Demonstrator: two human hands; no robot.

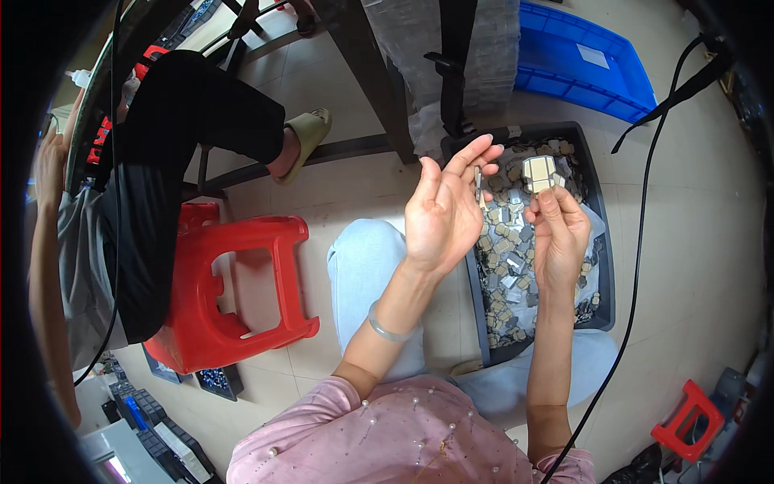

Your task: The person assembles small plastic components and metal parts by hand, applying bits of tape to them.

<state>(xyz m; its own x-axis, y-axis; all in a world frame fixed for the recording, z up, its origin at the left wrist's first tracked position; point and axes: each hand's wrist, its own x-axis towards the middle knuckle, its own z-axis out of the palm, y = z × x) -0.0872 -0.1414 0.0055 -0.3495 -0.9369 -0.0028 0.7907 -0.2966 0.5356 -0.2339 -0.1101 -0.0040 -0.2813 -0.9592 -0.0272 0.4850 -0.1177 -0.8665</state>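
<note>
My right hand [558,242] is raised over the right side of a dark bin. Its thumb and fingers pinch a flat cream piece with grey edges [538,173], roughly octagonal. To its left, my left hand [443,218] is held palm up with the thumb stretched out. Its fingers curl around a thin grey-and-cream piece [478,187], seen nearly edge-on; how many pieces are there I cannot tell. Beneath both hands, the dark grey bin [606,278] holds many loose cream and grey pieces [508,234] over sheets of clear plastic.
A blue crate [580,64] lies beyond the bin. A red stool [290,266] stands at my left, beside a seated person in black trousers [153,177]. A black cable [637,266] hangs down on the right. Another red stool [689,419] is at the lower right.
</note>
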